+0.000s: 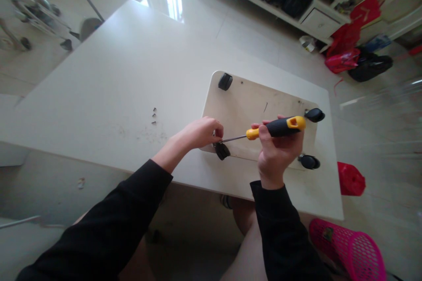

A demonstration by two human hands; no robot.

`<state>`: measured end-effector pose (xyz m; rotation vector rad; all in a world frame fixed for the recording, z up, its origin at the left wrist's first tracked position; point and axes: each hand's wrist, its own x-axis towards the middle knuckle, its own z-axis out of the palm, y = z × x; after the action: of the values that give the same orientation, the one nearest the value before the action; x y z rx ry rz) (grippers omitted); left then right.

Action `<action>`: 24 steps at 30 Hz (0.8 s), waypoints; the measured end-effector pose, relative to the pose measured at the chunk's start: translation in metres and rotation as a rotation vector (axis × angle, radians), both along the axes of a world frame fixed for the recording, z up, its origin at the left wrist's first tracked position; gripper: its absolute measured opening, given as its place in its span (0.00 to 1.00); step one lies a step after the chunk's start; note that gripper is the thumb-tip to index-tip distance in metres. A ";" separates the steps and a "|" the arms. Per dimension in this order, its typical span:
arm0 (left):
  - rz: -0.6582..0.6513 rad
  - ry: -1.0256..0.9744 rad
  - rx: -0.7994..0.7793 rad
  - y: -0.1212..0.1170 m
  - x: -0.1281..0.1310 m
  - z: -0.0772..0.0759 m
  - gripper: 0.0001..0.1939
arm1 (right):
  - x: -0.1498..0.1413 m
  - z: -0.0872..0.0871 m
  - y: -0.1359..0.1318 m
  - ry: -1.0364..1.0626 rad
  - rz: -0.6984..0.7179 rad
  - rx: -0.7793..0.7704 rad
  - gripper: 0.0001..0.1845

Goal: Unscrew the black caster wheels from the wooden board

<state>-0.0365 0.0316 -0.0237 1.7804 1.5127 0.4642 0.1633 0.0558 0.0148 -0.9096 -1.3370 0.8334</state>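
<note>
A yellow and black screwdriver (280,127) lies in the grip of my right hand (277,153), its shaft pointing left. The screwdriver's tip meets the base of a black caster (222,151) at the near left corner of a pale board (250,109). My left hand (211,132) is closed beside that tip, thumb and fingers pinched together; what they hold is hidden. Other black casters sit at the board's remaining corners: far left (225,81), far right (314,115) and near right (309,161). A thin dark mark or small piece (265,107) shows on the board.
The board rests on a white table (99,74). Three small screws (154,115) lie left of my left hand, near dark specks. A pink basket (359,250) and a red object (351,179) are past the table's right end. Behind stands a white cabinet (321,22).
</note>
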 end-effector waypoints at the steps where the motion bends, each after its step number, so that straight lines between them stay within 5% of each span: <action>1: -0.003 -0.005 0.000 0.000 0.000 0.001 0.07 | 0.000 -0.001 0.000 -0.013 0.009 -0.017 0.23; 24: -0.026 0.011 0.065 -0.004 0.000 0.004 0.07 | -0.005 -0.007 0.000 -0.023 0.128 -0.043 0.24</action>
<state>-0.0366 0.0276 -0.0199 1.8531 1.4950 0.4962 0.1584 0.0557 0.0079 -0.8759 -1.4129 0.9560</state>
